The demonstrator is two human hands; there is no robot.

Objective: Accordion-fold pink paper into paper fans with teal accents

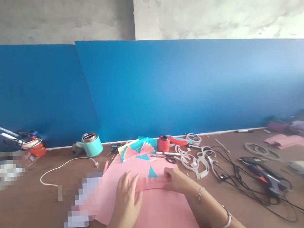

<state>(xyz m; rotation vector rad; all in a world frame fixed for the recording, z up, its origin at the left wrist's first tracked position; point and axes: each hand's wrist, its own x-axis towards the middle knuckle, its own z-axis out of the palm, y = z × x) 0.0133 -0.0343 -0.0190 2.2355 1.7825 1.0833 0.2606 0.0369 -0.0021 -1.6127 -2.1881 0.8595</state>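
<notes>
A narrow pink folded paper strip (153, 183) stretches between my two hands, above a large pink paper sheet (162, 212) on the table. My left hand (128, 198) is at the strip's left end, fingers long over it and thumb on the near side. At the right end my right hand (174, 180) is closed with bent fingers pinching the strip; its fingertips are partly hidden. A small blue paper triangle (152, 172) lies just beyond the strip, and another blue triangle (143, 157) is farther back. Pleated pink paper fans (147, 148) rest at the sheet's far edge.
Behind the sheet are a red cup-shaped object (163, 144) and coiled white strips (190, 161). A glue gun (269, 179) with black cables (238, 181) lies right. Leftward are a turquoise cup (93, 145), a white cable (68, 161) and an orange container (36, 147). A blue panel (166, 89) stands behind.
</notes>
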